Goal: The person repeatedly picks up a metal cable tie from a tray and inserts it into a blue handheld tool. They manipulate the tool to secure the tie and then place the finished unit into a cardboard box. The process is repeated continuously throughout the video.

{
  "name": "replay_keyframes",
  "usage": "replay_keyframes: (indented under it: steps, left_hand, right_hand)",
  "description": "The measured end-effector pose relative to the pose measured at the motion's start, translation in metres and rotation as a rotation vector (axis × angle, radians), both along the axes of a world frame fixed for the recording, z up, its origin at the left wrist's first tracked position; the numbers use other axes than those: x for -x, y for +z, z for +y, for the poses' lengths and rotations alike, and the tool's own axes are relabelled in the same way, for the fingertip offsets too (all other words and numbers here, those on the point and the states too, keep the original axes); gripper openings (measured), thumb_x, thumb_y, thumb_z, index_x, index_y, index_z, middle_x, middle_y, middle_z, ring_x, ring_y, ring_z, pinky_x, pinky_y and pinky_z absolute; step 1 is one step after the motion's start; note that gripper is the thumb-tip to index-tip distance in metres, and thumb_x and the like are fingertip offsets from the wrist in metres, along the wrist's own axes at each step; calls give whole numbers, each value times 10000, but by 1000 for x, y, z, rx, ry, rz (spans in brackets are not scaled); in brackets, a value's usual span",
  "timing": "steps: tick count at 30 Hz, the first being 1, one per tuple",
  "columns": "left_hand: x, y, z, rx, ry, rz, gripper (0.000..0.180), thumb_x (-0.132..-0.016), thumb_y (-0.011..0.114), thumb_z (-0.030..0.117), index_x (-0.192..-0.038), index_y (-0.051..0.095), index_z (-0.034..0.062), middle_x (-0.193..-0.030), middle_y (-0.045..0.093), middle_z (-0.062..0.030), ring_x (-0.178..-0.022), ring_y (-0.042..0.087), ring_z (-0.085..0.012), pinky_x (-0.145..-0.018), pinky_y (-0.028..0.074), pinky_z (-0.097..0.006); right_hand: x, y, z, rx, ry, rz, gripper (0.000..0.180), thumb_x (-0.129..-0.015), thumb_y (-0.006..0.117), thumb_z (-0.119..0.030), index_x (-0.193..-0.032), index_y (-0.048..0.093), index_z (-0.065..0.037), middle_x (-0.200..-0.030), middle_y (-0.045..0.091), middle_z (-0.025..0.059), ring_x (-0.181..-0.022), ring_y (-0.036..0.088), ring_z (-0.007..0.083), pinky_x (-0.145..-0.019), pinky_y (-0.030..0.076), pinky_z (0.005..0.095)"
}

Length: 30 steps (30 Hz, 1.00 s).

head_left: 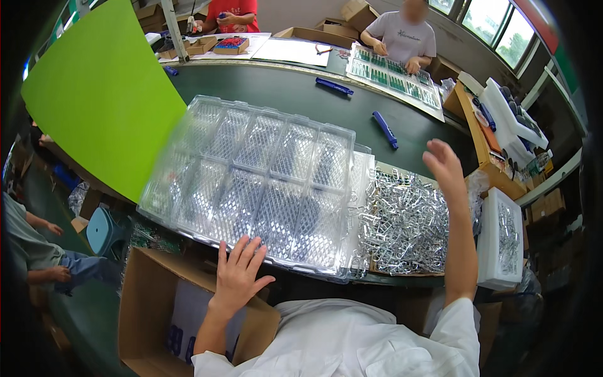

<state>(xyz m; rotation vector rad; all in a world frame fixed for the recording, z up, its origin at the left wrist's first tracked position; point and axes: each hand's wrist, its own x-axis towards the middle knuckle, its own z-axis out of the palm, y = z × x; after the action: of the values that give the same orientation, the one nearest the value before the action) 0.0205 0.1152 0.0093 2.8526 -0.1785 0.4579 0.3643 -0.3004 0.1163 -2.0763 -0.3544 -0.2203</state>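
Observation:
A stack of clear plastic compartment trays [248,168], patterned with a diamond mesh, lies on the dark green worktable. My left hand [242,270] rests at its near edge with fingers spread, fingertips on the rim. My right hand [445,164] is raised at the far right of a heap of shiny bent metal pieces [407,223]. Its fingers are stretched out and slightly blurred, and nothing shows in them. The heap sits in a shallow box right of the trays. Beyond the trays lie two blue elongated objects, a left one [334,87] and a right one [385,130].
A large bright green panel [103,94] stands at the left. An open cardboard box [147,308] is below the trays. A white foam box [502,242] stands right of the heap. Across the table, a person handles a tray of green pieces [392,76]; another wears red.

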Motion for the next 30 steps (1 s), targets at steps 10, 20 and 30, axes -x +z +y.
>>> replay_keyframes:
  steps: [10, 20, 30]
  left_hand:
    - [-20, 57, 13, -2, -170, 26, 629, -847, 847, 425, -1346, 656, 93, -1491, 606, -102, -1433, 516, -351, -1228, 265, -674]
    - [-371, 105, 12, -129, -350, -164, 447, -939, 662, 73, -1380, 609, 21, -1402, 641, -175, -1284, 612, -387, -1081, 497, -472]
    - [-688, -33, -46, -318, -56, 278, 699, -926, 508, 52, -1614, 390, 74, -1709, 351, -146, -1590, 305, -321, -1303, 286, -444]
  right_hand:
    - [232, 26, -29, -14, -17, -95, 419, -869, 719, 4, -1283, 660, -5, -1266, 727, 133, -1094, 719, 210, -925, 569, 357]
    - [297, -106, -62, -254, 870, 961, 202, -988, 775, -190, -881, 718, -29, -785, 696, 21, -706, 592, 103, -657, 483, 277]
    - [310, -202, -150, -41, 552, 1439, 329, -988, 753, -426, -1028, 791, -101, -877, 736, -23, -848, 626, 77, -788, 510, 270]
